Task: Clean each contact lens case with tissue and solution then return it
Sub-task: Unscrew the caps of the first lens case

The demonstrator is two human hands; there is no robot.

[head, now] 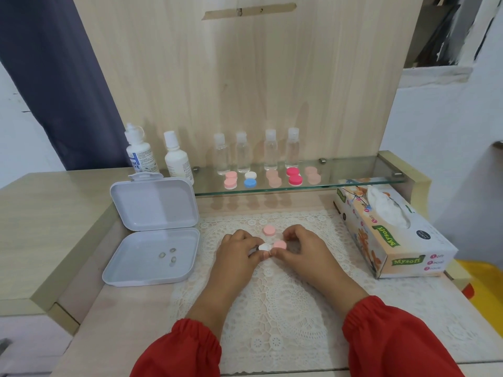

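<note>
On the lace mat [272, 308] near the middle of the table [114, 308], both hands meet over a contact lens case [270, 246]. The case lies flat with its long axis running left to right, parallel to the table's front edge: a white open well on the left, a pink cap still on the right well. The left hand [236, 248] pinches the white end between curled fingers and thumb. The right hand [302, 247] has its fingertips curled round the pink cap. A loose pink cap [269, 230] lies on the mat just behind the case, apart from both hands.

At the table's left edge an open white box [152, 235] holds a few small lenses [168, 255] in its lower half. Along the glass shelf [353, 172] at the back stand two white solution bottles [160, 159], four clear small bottles [257, 152], and a row of five more cases [270, 178] in front of them. A tissue box [394, 235] sits at the right edge, a tissue sticking up from its slot.
</note>
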